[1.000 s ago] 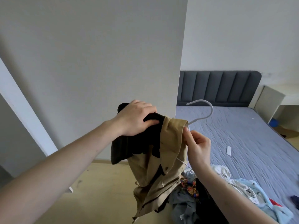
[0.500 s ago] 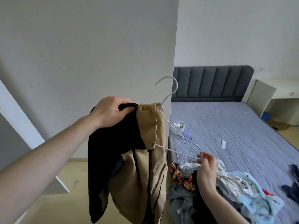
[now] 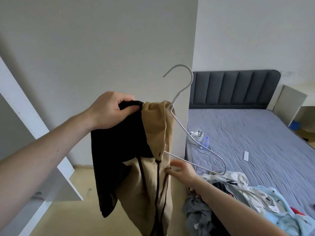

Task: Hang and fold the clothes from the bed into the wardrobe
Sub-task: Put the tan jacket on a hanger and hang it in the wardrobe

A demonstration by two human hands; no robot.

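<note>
At the centre of the frame the left hand (image 3: 111, 110) grips the top of a garment, its fingers and thumb curled round a bunched black edge. The garment (image 3: 150, 159) is tan and black: the black part hangs down the left side, the tan part fills the right, with dark cords running down its front. It hangs clear of the floor, in front of the pale wardrobe panel (image 3: 102, 48) that takes up the upper left of the frame.

A white hanger (image 3: 180, 92) is partly threaded into the garment. Its hook stands above the tan cloth, just right of the left hand, and one shoulder of the wire sticks out bare to the right, curving down toward the lower centre-right.

The right hand (image 3: 180, 169) is just below the middle of the frame, at the right edge of the tan cloth and under the hanger's lower bar. Its fingers are stretched toward the cloth and touch it; whether they pinch the fabric, I cannot tell.

To the right lies the bed (image 3: 255, 142) with a grey-blue sheet and a dark padded headboard (image 3: 235, 89). A heap of clothes (image 3: 238, 198) sits on its near corner at lower right, in pale blue, white, grey and black. Farther up the sheet are a small pouch (image 3: 197, 134) beside a small clear bottle (image 3: 205, 143), and a small white flat object (image 3: 245, 155) lying well apart from them.
</note>
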